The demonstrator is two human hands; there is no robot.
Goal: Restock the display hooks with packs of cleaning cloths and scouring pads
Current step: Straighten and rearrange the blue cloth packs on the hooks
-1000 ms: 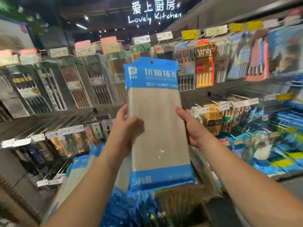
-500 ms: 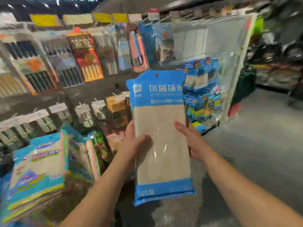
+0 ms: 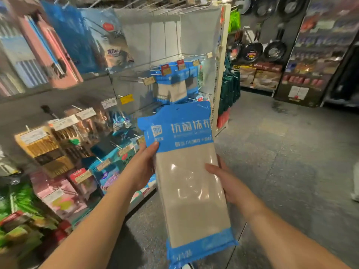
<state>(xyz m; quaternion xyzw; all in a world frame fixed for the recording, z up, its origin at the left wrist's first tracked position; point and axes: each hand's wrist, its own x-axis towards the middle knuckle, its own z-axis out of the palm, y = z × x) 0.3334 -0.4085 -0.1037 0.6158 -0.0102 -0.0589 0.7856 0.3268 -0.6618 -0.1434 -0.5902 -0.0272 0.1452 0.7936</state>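
Both hands grip one cloth pack (image 3: 191,183), held upright in front of the end rack (image 3: 167,45); the left hand (image 3: 141,167) pinches its left edge at the blue header, the right hand (image 3: 228,183) curls round its right edge lower down; matching hung packs (image 3: 174,82) sit on hooks just above its top edge; open aisle floor (image 3: 287,152) spreads to the right.

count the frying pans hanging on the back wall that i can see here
About 6: three dark pans in the upper row, near and, and three lower, at and. The view is blurred and more may be hidden.
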